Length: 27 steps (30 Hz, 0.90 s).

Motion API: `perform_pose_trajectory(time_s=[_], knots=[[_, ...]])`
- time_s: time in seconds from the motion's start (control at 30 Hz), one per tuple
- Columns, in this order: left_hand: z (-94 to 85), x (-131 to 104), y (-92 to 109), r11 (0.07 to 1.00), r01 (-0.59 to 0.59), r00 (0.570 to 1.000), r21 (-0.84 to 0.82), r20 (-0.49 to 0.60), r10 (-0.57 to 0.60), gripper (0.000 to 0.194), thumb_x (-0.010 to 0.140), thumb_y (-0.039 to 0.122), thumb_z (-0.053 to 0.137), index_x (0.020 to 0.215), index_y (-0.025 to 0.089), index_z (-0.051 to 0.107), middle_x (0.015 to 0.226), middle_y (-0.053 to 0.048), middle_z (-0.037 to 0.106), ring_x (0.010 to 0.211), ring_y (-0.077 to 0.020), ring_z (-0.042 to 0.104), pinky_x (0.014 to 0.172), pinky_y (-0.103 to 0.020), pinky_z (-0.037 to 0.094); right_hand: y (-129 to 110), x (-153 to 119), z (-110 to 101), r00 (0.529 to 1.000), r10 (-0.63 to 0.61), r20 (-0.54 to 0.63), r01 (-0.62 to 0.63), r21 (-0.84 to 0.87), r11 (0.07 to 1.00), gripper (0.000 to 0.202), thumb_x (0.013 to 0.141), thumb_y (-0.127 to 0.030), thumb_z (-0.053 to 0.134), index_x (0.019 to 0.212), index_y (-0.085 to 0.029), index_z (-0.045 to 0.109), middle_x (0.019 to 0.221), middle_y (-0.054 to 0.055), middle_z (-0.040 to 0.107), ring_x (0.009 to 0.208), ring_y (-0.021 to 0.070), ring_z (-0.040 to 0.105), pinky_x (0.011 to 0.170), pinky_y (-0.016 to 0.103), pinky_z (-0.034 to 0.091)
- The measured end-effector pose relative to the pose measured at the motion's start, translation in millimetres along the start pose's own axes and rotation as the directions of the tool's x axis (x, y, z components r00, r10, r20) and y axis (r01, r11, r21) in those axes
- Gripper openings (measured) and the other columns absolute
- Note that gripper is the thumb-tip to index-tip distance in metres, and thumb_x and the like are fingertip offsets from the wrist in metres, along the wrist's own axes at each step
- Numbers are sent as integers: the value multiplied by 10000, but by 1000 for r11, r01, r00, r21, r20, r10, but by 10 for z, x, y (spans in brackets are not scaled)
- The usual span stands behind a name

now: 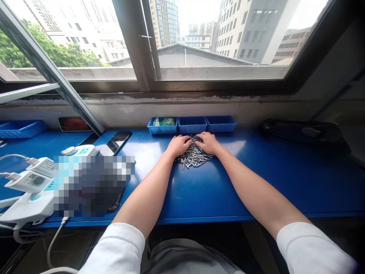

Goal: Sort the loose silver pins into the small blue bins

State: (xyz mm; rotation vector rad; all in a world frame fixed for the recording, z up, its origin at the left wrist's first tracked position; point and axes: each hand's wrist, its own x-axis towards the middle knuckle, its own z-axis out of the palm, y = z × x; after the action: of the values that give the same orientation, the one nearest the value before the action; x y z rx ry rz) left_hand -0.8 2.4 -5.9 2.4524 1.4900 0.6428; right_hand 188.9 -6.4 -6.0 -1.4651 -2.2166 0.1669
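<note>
Centrally, the pile of slim metal pieces (194, 156) lay on the blue surface (196, 198), its far part between the left hand (179, 146) and the right hand (209, 143), its near part spread toward the person. Neither hand was clearly nearer; they flanked that far part from opposite sides, fingers bent inward over it. The pieces shared no single long axis: they lay crossed at many angles, some roughly pointing toward the person, others sideways, so no one direction suited a grip across all of them. Whether either grip was closed on any piece I could not tell, as the fingertips merged with the metal. Just beyond the hands stood the middle blue bin (192, 129), between the left bin (162, 130) with its green packets (167, 121) and the right bin (221, 128).
</note>
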Motion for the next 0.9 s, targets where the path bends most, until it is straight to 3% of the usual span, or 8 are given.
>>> perform_pose_trajectory(time_s=[0.23, 0.37, 0.47, 0.67, 0.9], knots=[[-45, -23, 35, 999, -30, 999, -35, -20, 30, 373, 847, 467, 480, 1098, 254, 655, 1165, -41, 659, 1152, -278, 543, 990, -384, 401, 39, 17, -1, 997, -19, -78, 28, 115, 993, 152, 814, -274, 589, 872, -211, 715, 939, 62, 634, 940, 208, 571, 863, 345, 433], [-84, -52, 77, 997, -40, 998, -66, -51, 37, 307, 821, 428, 538, 1039, 252, 664, 1035, -43, 702, 929, -235, 634, 832, -320, 482, 46, 12, -11, 995, -37, -94, 52, 157, 986, 129, 806, -259, 603, 825, -208, 720, 888, 51, 649, 884, 189, 584, 830, 321, 448], [-99, -63, 96, 996, -50, 997, -76, -60, 46, 261, 815, 407, 555, 1000, 261, 668, 989, -28, 710, 881, -223, 641, 786, -305, 490, 37, 0, -16, 993, -39, -110, 59, 181, 982, 135, 803, -278, 610, 810, -217, 730, 869, 45, 660, 881, 191, 588, 816, 315, 452], [-79, -52, 82, 994, -61, 996, -89, -76, 55, 257, 815, 389, 561, 1005, 254, 669, 999, -32, 708, 894, -224, 641, 798, -311, 494, 24, -14, -20, 983, -43, -179, 86, 241, 967, 153, 812, -277, 599, 803, -221, 742, 856, 37, 675, 846, 180, 606, 800, 299, 461], [-53, -19, 62, 983, -135, 978, -121, -175, 113, 272, 878, 361, 478, 957, 242, 709, 1053, -32, 699, 997, -197, 623, 914, -296, 468, 13, -26, -47, 959, -35, -282, 112, 260, 959, 174, 834, -294, 579, 802, -234, 738, 832, 24, 684, 839, 180, 608, 812, 303, 462]])
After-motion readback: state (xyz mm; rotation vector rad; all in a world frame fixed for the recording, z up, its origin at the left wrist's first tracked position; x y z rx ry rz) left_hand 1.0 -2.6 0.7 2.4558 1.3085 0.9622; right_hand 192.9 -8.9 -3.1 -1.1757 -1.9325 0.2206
